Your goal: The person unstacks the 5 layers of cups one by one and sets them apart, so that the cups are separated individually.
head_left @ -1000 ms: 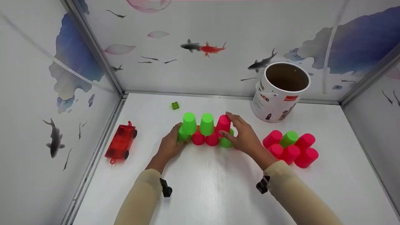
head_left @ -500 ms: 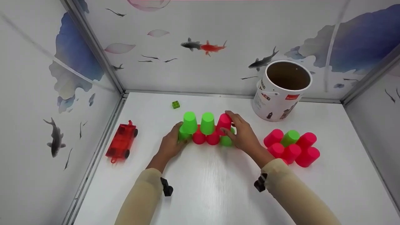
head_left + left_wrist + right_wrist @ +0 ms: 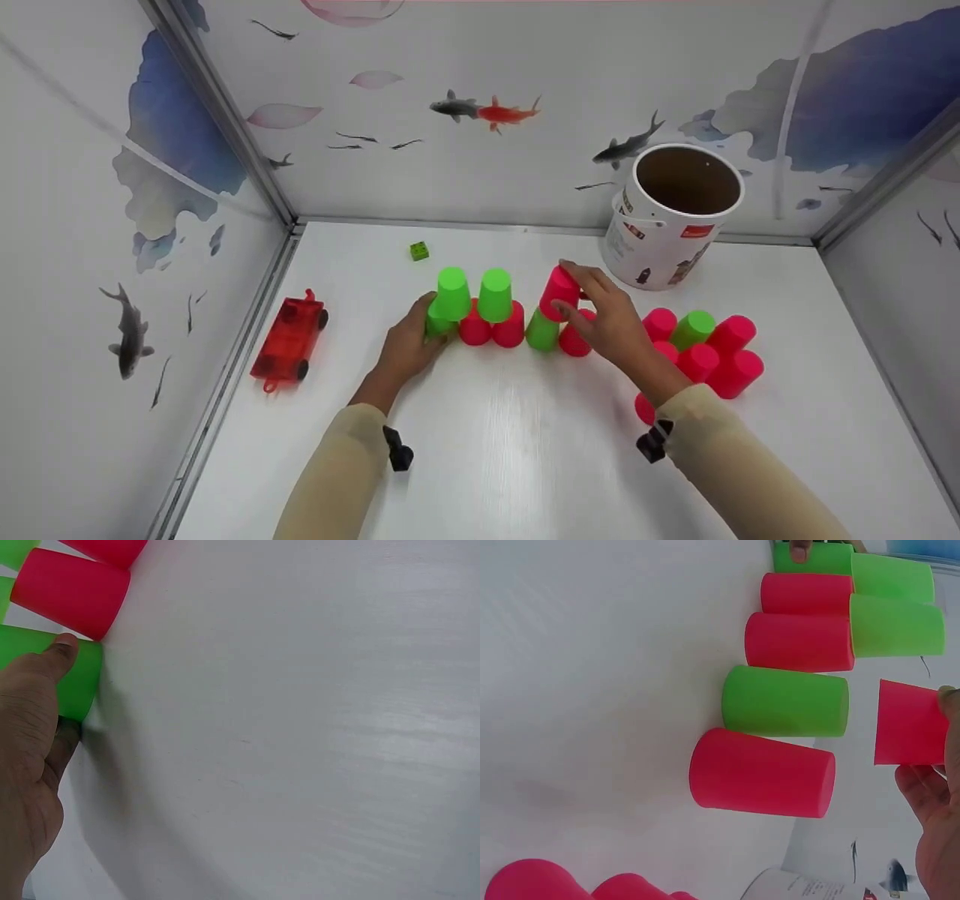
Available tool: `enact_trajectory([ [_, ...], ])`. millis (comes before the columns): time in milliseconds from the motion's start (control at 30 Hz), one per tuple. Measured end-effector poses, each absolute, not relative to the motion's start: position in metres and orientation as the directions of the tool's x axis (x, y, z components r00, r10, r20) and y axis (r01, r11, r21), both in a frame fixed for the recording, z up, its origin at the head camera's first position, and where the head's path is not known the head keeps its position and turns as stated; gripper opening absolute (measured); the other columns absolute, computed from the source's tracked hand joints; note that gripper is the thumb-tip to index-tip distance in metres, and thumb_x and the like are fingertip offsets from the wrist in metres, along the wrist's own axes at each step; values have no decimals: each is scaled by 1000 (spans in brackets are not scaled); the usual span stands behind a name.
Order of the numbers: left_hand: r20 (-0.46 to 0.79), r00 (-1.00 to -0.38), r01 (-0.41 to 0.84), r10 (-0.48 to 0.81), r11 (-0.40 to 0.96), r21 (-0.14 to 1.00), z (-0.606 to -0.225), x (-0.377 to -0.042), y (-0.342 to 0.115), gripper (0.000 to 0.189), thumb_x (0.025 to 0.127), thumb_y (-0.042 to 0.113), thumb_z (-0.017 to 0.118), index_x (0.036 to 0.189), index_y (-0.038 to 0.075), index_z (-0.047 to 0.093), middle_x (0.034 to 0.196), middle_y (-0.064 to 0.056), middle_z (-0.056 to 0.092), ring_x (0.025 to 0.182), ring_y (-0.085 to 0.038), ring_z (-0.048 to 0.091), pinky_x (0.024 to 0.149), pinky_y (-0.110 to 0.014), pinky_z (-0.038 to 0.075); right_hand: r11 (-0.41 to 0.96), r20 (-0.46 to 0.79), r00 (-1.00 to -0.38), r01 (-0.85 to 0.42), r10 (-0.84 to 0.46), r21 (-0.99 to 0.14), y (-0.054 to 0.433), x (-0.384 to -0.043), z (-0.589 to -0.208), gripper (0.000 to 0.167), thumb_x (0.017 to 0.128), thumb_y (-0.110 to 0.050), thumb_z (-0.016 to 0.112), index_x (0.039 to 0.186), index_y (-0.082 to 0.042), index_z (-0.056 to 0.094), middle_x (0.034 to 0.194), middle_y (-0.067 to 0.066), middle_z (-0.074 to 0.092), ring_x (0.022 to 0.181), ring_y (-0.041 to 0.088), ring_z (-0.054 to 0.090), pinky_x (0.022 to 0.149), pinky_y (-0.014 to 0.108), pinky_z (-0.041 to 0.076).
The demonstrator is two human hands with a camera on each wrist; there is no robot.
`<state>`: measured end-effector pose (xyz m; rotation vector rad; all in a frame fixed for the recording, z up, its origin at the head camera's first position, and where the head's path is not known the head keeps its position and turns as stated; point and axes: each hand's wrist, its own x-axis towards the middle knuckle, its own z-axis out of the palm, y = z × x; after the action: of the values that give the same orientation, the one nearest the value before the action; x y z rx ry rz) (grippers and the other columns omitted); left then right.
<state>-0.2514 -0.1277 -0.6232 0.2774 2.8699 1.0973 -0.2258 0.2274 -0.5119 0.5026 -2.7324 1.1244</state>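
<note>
In the head view, my left hand (image 3: 409,343) grips the green cup (image 3: 439,322) at the left end of a row of upside-down cups, its thumb along the near side in the left wrist view. Two light green cups (image 3: 495,296) stand on top of the row's left part. My right hand (image 3: 611,330) holds a pink cup (image 3: 559,294) between thumb and fingers. In the right wrist view that pink cup (image 3: 911,724) hangs just above the row's right end, apart from the green cup (image 3: 784,701) and the end pink cup (image 3: 761,774) below.
A cluster of pink cups with one green cup (image 3: 693,328) stands at the right, and a pink cup (image 3: 645,409) shows beside the right forearm. A white bucket (image 3: 660,251) is at the back right. A red toy cart (image 3: 289,341) and a small green block (image 3: 419,250) lie left.
My right hand has moved right with the pink cup, away from the upper green cups. The row's end pink cup has come into view. My left hand stays on its green cup.
</note>
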Motion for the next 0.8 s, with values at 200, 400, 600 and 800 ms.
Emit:
enact_trajectory([
  [200,13,-982,147,187,727,671,-623,-251,-128,80,106,32,78,171,22,32,167,-10,55,157,-34,53,131,-55,43,687,311,-918,-392,-246,-612,244,-216,-505,74,99,-20,86,164,-31,53,158,6,59,141,31,64,99,51,68],
  [400,23,-984,146,177,727,671,-625,-252,-128,79,105,36,78,170,23,33,166,-10,57,155,-35,54,130,-56,45,717,366,-899,-419,-241,-557,264,-204,-499,74,95,-16,89,161,-25,57,156,9,61,136,34,67,94,52,69],
  [600,10,-985,136,174,733,666,-625,-252,-128,81,105,37,78,171,24,33,167,-10,55,156,-35,53,130,-55,44,736,402,-885,-432,-235,-521,291,-188,-498,77,89,-11,94,158,-19,60,152,11,62,136,33,66,90,53,70],
  [800,10,-985,136,174,730,670,-624,-252,-127,80,105,33,79,170,24,33,166,-10,56,156,-35,53,130,-57,44,779,424,-883,-407,-202,-477,320,-169,-500,84,86,-9,96,159,-21,58,150,9,63,134,31,66,91,38,70],
])
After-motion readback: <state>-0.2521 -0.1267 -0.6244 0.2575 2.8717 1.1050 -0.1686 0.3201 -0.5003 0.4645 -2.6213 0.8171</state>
